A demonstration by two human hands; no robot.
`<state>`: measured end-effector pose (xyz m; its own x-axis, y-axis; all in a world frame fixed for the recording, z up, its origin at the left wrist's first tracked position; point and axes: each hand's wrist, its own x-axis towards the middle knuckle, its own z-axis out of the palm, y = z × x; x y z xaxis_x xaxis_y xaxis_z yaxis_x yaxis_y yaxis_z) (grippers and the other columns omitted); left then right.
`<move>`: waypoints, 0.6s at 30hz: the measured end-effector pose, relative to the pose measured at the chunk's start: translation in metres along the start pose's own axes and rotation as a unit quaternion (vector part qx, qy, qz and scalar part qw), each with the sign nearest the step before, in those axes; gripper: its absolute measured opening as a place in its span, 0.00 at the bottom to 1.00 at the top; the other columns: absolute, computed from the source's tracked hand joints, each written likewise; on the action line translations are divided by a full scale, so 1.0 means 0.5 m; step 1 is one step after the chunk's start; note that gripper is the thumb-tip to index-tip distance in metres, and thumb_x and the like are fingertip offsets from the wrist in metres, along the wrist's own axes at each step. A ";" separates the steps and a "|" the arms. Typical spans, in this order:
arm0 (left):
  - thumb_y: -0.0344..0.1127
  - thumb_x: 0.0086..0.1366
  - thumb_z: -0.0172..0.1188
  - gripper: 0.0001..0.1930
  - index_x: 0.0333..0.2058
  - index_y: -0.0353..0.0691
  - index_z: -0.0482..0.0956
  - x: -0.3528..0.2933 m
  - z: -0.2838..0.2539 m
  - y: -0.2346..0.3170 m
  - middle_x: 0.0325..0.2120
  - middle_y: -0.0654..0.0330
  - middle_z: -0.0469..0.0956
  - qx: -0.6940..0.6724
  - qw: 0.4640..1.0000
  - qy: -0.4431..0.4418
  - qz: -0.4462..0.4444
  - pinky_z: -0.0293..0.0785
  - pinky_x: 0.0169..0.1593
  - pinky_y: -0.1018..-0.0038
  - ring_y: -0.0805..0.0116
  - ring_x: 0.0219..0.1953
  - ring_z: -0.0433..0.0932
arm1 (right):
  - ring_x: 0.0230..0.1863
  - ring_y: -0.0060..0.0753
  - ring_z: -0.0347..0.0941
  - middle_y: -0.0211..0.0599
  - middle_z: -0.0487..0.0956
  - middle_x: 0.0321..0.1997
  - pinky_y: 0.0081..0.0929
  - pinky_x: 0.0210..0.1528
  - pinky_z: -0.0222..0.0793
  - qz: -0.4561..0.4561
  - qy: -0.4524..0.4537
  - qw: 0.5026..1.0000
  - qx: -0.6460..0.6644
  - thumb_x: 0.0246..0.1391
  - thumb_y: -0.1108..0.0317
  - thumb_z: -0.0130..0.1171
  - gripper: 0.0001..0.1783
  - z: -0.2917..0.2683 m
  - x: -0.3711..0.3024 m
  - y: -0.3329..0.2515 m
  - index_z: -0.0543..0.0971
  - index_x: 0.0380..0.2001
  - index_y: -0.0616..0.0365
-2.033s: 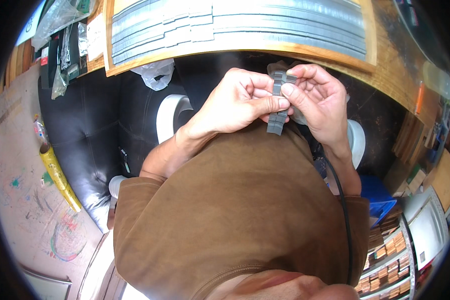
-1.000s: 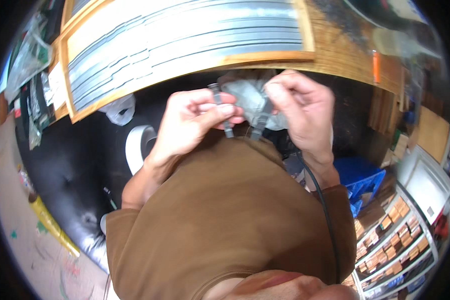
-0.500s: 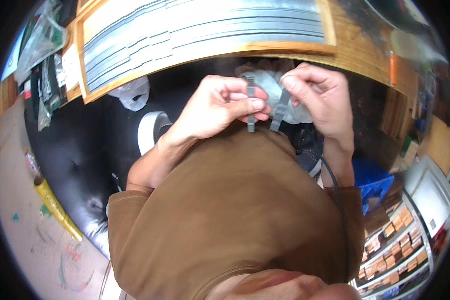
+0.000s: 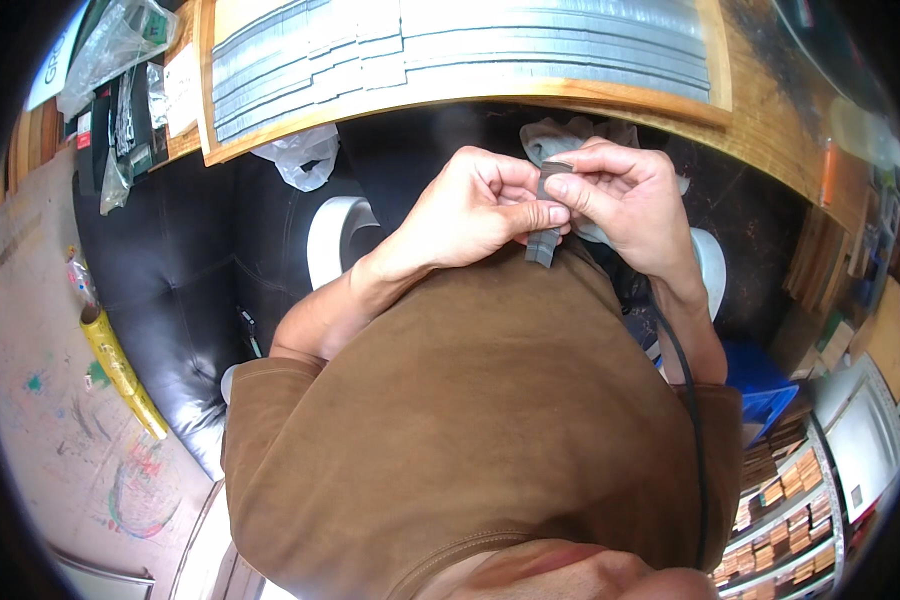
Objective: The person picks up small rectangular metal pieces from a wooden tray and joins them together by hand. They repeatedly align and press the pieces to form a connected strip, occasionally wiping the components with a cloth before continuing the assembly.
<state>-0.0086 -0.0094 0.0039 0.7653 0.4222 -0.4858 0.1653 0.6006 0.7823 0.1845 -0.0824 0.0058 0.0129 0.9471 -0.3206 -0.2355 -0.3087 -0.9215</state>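
Two narrow grey segmented strips (image 4: 541, 248) are held together in front of my chest, one against the other. My left hand (image 4: 475, 215) pinches them from the left with thumb and fingers. From the right, my right hand (image 4: 632, 205) closes thumb and forefinger on their upper part. The lower ends stick out below my fingertips; the middle is hidden by my thumbs. Beyond my hands, a wooden tray (image 4: 610, 94) on the table holds rows of similar grey pieces (image 4: 560, 45) packed closely together.
Behind my hands hangs a pale cloth or bag (image 4: 570, 140). A white plastic bag (image 4: 305, 160) lies under the table edge at the left. Black padded upholstery (image 4: 190, 260) spreads left of me. At the right are a blue bin (image 4: 760, 385) and shelves with wooden blocks (image 4: 790, 500).
My hands have come together. The two strips, held apart one in each hand before, now lie against each other. The view has shifted slightly.
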 end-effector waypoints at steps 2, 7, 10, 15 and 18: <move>0.32 0.68 0.69 0.07 0.40 0.34 0.88 0.000 0.005 -0.001 0.30 0.62 0.87 -0.019 1.000 0.005 -0.003 0.74 0.33 0.85 0.84 0.31 0.80 | 0.32 0.19 0.81 0.38 0.85 0.34 0.17 0.34 0.79 0.014 -0.011 1.000 0.014 0.60 0.76 0.68 0.09 -0.003 0.005 0.004 0.85 0.42 0.70; 0.31 0.69 0.67 0.08 0.43 0.33 0.86 0.010 0.004 0.001 0.34 0.57 0.88 -0.017 1.000 -0.006 -0.010 0.80 0.37 0.82 0.73 0.36 0.86 | 0.31 0.20 0.80 0.40 0.85 0.34 0.17 0.32 0.79 0.059 -0.023 0.995 0.071 0.61 0.75 0.67 0.09 -0.017 0.013 0.003 0.84 0.41 0.71; 0.31 0.69 0.66 0.09 0.45 0.33 0.85 0.014 0.003 0.023 0.35 0.57 0.88 -0.020 0.999 -0.002 -0.040 0.80 0.36 0.82 0.72 0.36 0.87 | 0.30 0.20 0.80 0.40 0.85 0.34 0.17 0.31 0.78 0.075 -0.003 0.992 0.105 0.62 0.75 0.66 0.09 -0.019 0.024 0.007 0.83 0.43 0.71; 0.31 0.70 0.65 0.10 0.46 0.32 0.84 0.029 -0.013 0.054 0.37 0.55 0.88 -0.046 0.998 0.005 -0.038 0.78 0.34 0.84 0.70 0.36 0.88 | 0.27 0.14 0.76 0.32 0.83 0.31 0.12 0.28 0.70 0.069 0.004 0.988 0.142 0.64 0.70 0.66 0.11 -0.006 0.034 0.016 0.83 0.44 0.68; 0.32 0.71 0.64 0.09 0.43 0.32 0.84 0.037 -0.022 0.048 0.35 0.56 0.88 -0.073 0.997 -0.006 -0.033 0.78 0.33 0.84 0.72 0.35 0.87 | 0.25 0.10 0.73 0.27 0.83 0.29 0.09 0.26 0.64 0.060 0.013 0.987 0.148 0.65 0.68 0.65 0.11 0.000 0.035 0.024 0.85 0.44 0.66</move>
<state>0.0024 0.0204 0.0094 0.7626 0.3709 -0.5300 0.1245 0.7198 0.6829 0.1818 -0.0695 -0.0107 -0.0076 0.9017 -0.4323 -0.5106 -0.3752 -0.7737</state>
